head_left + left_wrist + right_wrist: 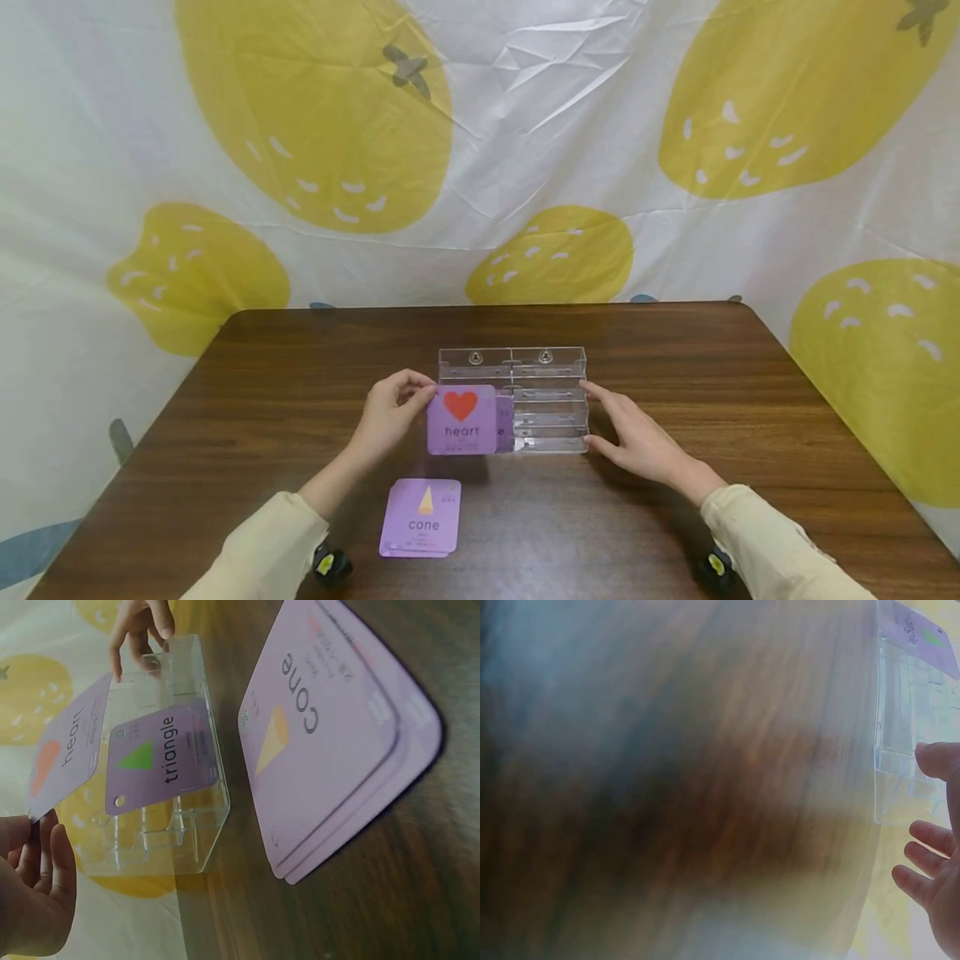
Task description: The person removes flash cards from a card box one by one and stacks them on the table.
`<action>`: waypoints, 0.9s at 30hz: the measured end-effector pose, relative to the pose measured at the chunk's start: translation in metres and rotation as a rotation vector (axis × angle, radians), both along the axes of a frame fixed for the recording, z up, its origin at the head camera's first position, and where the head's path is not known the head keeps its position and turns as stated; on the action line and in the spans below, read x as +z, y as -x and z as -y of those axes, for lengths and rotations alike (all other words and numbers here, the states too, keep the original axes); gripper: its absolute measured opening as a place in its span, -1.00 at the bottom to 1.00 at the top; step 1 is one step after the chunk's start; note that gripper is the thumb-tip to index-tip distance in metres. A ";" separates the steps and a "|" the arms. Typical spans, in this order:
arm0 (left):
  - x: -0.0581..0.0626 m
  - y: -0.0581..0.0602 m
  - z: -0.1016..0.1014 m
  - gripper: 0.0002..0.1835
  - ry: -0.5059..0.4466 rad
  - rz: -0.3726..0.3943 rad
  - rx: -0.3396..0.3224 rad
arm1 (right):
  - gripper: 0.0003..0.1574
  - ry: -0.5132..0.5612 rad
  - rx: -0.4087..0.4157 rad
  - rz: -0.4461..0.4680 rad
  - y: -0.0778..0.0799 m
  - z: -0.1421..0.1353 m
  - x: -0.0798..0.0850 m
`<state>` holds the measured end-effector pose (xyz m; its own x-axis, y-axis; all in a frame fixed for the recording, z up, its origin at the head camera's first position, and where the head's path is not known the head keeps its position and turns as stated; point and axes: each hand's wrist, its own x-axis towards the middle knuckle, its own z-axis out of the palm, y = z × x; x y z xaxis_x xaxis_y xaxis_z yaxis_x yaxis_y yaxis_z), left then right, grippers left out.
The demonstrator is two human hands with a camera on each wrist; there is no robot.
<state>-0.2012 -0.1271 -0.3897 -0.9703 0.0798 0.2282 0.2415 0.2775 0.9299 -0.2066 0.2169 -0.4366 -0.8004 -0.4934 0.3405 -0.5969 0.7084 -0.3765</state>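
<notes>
My left hand (pixel 388 414) pinches a purple heart card (pixel 462 419) by its upper left corner. The card is held up in front of a clear plastic tiered rack (pixel 551 421). A purple triangle card (pixel 160 759) leans in the rack's front row on the left side; in the head view the heart card covers most of it. At the rack's right side is my right hand (pixel 637 433), thumb and fingers extended along its edge. Closer to me, a small stack of purple cards (pixel 422 529) lies on the table with a cone card on top.
The dark wooden table (pixel 315 350) runs back to a white cloth (pixel 525 167) printed with yellow fruit. The rack's right half and rear tiers show no cards. Small black devices (pixel 332 564) are at both wrists.
</notes>
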 end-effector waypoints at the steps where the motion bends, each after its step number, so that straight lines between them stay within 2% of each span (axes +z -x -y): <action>1: 0.000 -0.001 0.001 -0.92 -0.003 0.010 0.002 | -0.04 0.000 0.001 0.002 0.000 0.000 0.000; 6: -0.001 -0.009 0.008 -0.91 -0.009 0.038 0.005 | -0.03 -0.002 0.006 0.024 0.000 0.000 0.001; 14: -0.002 -0.022 0.017 -0.87 -0.005 0.151 0.014 | -0.03 -0.008 -0.005 0.030 0.000 0.000 0.000; 27: -0.005 -0.039 0.033 -0.83 0.020 0.205 0.009 | -0.02 -0.005 -0.005 0.032 -0.001 0.000 0.001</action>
<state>-0.1617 -0.1597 -0.3949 -0.9970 0.0739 0.0246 0.0456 0.2981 0.9534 -0.2056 0.2170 -0.4358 -0.8133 -0.4910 0.3122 -0.5811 0.7131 -0.3922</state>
